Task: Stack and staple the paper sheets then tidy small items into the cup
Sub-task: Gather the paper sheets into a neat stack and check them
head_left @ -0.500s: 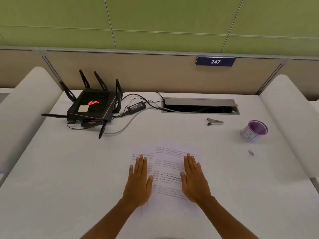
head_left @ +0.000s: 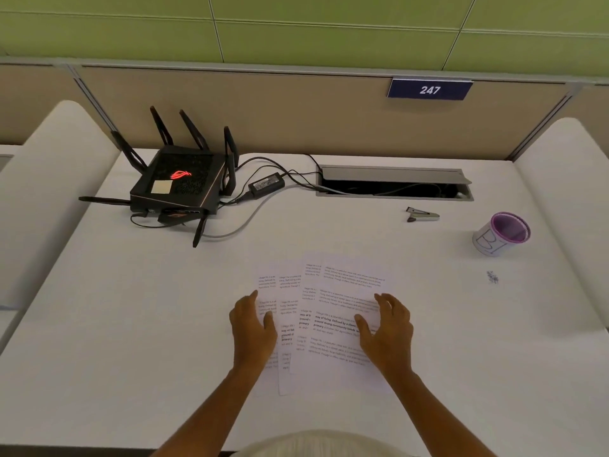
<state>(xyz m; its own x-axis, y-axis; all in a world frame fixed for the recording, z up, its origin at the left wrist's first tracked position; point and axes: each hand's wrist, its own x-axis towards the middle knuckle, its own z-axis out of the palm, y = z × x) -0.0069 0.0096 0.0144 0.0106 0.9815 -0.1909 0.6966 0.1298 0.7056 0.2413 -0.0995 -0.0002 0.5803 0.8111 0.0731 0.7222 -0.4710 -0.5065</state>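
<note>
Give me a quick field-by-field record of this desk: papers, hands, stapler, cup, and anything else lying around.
papers: white printed paper sheets, fanned out and overlapping, not squared up
left hand: on the sheets' left edge, fingers curled, no closed grip
right hand: on the sheets' right side, fingers spread
stapler: small grey metal stapler, beyond the papers to the right, untouched
cup: white cup with purple rim, far right, lying tilted
small item: tiny dark object in front of the cup, too small to identify
other: black router with antennas, far left

arms: bare, no sleeves | left hand (head_left: 252, 328) + right hand (head_left: 387, 328): no rings/watch | torso: cream ribbed top (head_left: 316, 444)
</note>
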